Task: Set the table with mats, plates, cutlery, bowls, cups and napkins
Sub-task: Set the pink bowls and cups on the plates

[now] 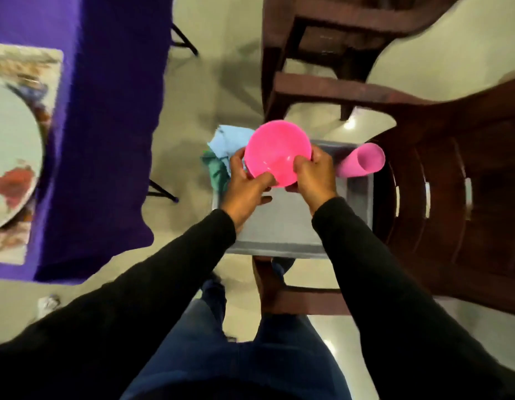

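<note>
Head view, looking straight down. Nearest: dark blue trousers [221,356] and two black sleeves [152,298] reaching forward. Left hand [246,187] and right hand [315,176] meet over a grey bin [282,226] that sits on a dark wooden chair [452,203]. Both hands grip one pink bowl [277,153], held above the bin with its opening tilted toward the camera. Left thumb lies curled over the near-left rim, fingers behind the wall; right thumb is hooked inside the near-right rim, fingers wrapped round the outside. The bowl lies between the two hands and just past the knuckles. Beside the right hand, at the bin's far-right corner, a pink cup [363,161] lies tipped, mouth up and to the right. Left of the bowl, a light blue napkin [227,140] and a green cloth [217,171] hang over the bin's left edge, just beside the left hand. Further off to the left: table under a purple cloth [106,125], with a patterned mat [25,62] and a pale plate [14,157] on it, blurred. A second wooden chair [322,53] stands beyond the bin on the pale floor [215,67].
</note>
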Motion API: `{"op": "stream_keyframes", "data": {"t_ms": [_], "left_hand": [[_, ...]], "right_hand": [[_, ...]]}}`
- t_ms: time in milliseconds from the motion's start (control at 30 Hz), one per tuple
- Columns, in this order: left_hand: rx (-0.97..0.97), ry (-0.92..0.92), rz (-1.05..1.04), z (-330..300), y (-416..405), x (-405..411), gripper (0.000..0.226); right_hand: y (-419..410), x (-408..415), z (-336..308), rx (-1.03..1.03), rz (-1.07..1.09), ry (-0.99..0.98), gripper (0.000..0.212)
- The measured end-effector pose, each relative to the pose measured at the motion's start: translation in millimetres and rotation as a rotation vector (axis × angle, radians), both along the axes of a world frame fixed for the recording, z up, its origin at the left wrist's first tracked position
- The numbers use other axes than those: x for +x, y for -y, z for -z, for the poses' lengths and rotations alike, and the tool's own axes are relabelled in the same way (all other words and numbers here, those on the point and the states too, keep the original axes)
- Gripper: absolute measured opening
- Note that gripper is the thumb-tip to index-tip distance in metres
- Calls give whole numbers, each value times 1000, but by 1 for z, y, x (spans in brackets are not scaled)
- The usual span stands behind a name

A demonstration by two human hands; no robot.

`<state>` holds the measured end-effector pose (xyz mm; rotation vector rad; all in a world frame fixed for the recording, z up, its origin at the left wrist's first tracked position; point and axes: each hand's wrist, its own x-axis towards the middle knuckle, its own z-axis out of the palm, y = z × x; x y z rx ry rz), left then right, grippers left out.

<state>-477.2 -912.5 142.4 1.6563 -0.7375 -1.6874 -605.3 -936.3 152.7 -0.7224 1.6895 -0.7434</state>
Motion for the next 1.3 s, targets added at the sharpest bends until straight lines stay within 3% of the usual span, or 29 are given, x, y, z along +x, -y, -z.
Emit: {"op": "stream_keyframes", "data": {"t_ms": [100,233,367,667,833,933,1033,1167,1300], "left_hand": [[-23,-64,-95,-45,-20,64,75],[-38,-274,-248,-91,-53,157,72],[-82,-359,-286,-114,-82,236,89],[-122,-801,-655,-131,-105,356,69],[-194,-977,-817,-130,-124,399,75],[-200,-996,-895,-129,-126,409,78],[-172,-990,-1014,-131,-120,418,72],[-166,-931,-1115,-125,-100,435,72],[-236,-868,-1253,-117,-65,449,66]], "right_hand": [[-10,54,-45,-48,-137,-8,25],[-25,133,-94,-119,-292,-7,23],[-29,214,-125,-152,-437,-62,18],[-30,363,-181,-318,-951,-247,16],[-37,419,-195,-453,-1255,-399,66],[-38,448,-204,-510,-1377,-461,103],[-29,472,-200,-612,-1585,-595,123],[-1,498,-179,-709,-1635,-574,126],[51,524,-167,-762,-1704,-381,114]]}}
